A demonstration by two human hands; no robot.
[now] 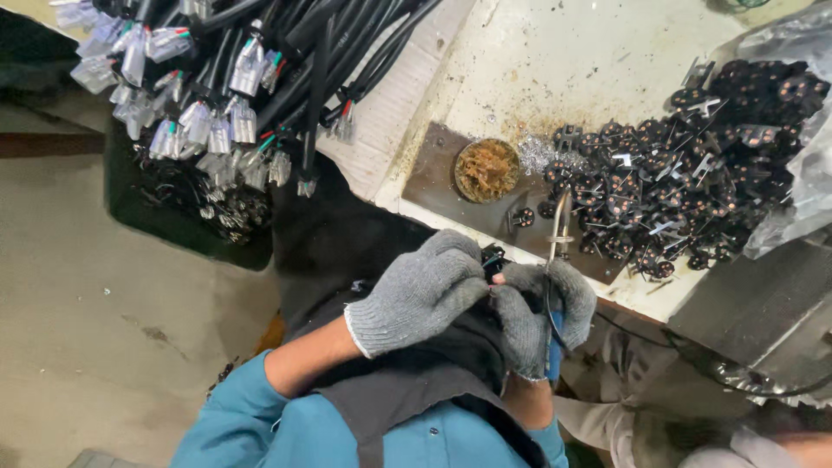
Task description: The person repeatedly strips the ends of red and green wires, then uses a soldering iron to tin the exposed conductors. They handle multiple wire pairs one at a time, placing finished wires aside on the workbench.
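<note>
Both my hands wear grey knit gloves and meet at the bench's near edge. My left hand [420,290] pinches a small black plug part [492,258] whose coloured wire ends peek out between the fingers. My right hand [546,312] touches the same part with its fingertips and also grips a blue-handled soldering iron [559,238], tip pointing up toward the bench. A black cable runs down from the part over my lap.
A big heap of small black plug inserts [676,182] lies on the white bench [555,61] by a clear plastic bag [802,182]. A round tin of brownish wire wool [486,170] sits on a dark plate. Bundled black cables [260,78] with capped ends hang over a dark bin at left.
</note>
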